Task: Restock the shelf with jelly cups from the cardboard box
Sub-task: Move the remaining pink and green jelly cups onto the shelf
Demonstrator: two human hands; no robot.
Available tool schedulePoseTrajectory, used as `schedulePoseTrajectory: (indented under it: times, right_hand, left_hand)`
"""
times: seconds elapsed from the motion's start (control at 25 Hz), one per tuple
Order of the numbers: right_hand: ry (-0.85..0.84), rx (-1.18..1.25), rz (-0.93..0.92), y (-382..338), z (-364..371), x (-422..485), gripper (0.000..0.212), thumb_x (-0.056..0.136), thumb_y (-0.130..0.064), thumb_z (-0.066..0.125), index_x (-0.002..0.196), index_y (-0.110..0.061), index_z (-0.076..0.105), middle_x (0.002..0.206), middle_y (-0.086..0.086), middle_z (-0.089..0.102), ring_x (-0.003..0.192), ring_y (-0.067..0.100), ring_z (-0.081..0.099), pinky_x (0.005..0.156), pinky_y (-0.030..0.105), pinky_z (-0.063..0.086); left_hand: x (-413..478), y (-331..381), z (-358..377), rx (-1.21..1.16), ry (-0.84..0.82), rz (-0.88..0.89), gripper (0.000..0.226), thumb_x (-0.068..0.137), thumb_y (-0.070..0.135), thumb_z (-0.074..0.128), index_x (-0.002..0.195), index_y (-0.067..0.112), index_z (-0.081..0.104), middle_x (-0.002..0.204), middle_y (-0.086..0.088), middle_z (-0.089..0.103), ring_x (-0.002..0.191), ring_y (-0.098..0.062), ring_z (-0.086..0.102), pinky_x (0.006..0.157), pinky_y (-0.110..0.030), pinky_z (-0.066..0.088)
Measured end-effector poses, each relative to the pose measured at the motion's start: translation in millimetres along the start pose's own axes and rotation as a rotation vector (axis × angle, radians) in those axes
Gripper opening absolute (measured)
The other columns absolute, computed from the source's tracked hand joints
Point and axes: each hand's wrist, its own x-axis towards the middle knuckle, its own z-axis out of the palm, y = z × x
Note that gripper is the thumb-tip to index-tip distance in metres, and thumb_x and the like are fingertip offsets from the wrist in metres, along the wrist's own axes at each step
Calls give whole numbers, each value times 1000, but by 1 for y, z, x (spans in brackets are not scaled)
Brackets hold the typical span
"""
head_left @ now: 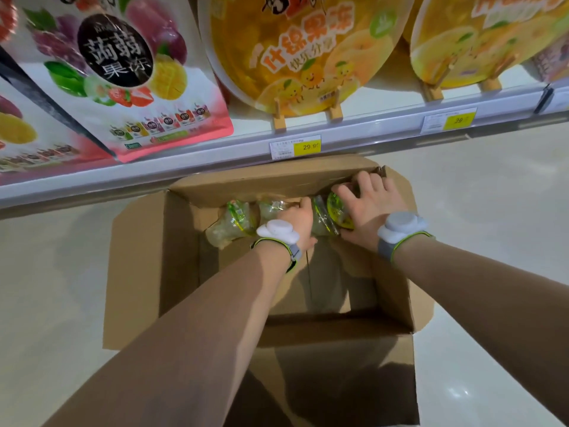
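- Arms are reaching into the cardboard box (138,257), far end.
- Now the right hand (366,208) is clasping a jelly cup (337,208); the left hand (295,220) is hiding its grip, so I can't tell.
- It's looking light, slick and crushable, so I'm favouring the rim.

Cardboard box (191,272): matt brown corrugated. Jelly cups (234,223): clear glossy plastic. Pouch (129,72): glossy film. Stands (280,118): bare wood. Floor (492,192): polished, smooth

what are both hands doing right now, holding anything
Left hand: fingers buried among the jelly cups in the cardboard box; grip cannot be told.
Right hand: fingers curled over a green-lidded jelly cup, holding it.
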Motion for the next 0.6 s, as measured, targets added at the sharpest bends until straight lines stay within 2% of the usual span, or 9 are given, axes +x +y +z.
schedulePoseTrajectory:
  times: [0.12, 0.28, 0.4, 0.52, 0.6]
  right_hand:
    - [43, -31, -6, 2, 5, -1, 77, 69, -53, 65, 136, -27, 37, 119, 13, 42, 106, 33, 42, 88, 41, 31]
    - [40, -84, -19, 0, 9, 1, 78, 72, -44, 63, 141, -30, 30, 123, 12, 43, 107, 32, 41, 88, 40, 30]
    - [30, -81, 6, -1, 5, 0, 78, 68, -51, 63, 137, -31, 33, 119, 10, 47, 106, 30, 42, 89, 40, 32]
    - [11, 81, 35, -1, -4, 0, 85, 59, -56, 67, 135, -35, 36, 114, 8, 44, 105, 31, 43, 88, 39, 34]
    - [4, 251, 66, -4, -23, -5, 90, 58, -54, 73, 138, -39, 35, 119, 7, 43, 108, 31, 47, 87, 35, 38]
  left_hand:
    - [6, 7, 8, -27, 25, -20, 70, 82, 32, 73, 130, 4, 29, 112, -18, 61, 97, -40, 63, 71, -40, 45]
    - [4, 5, 11, -81, 78, -28, 70, 82, 30, 72, 131, 7, 27, 109, -17, 62, 94, -40, 63, 72, -41, 49]
    - [-9, 0, 9, -83, 148, 40, 78, 81, 31, 74, 137, 9, 25, 105, -17, 63, 93, -39, 63, 73, -41, 51]
    - [-24, -11, 4, -89, 240, 89, 81, 77, 36, 75, 138, 15, 25, 105, -13, 65, 91, -39, 65, 69, -40, 51]
    - [-37, -22, -7, -103, 302, 100, 84, 73, 42, 74, 137, 20, 25, 103, -10, 66, 88, -38, 65, 66, -38, 51]
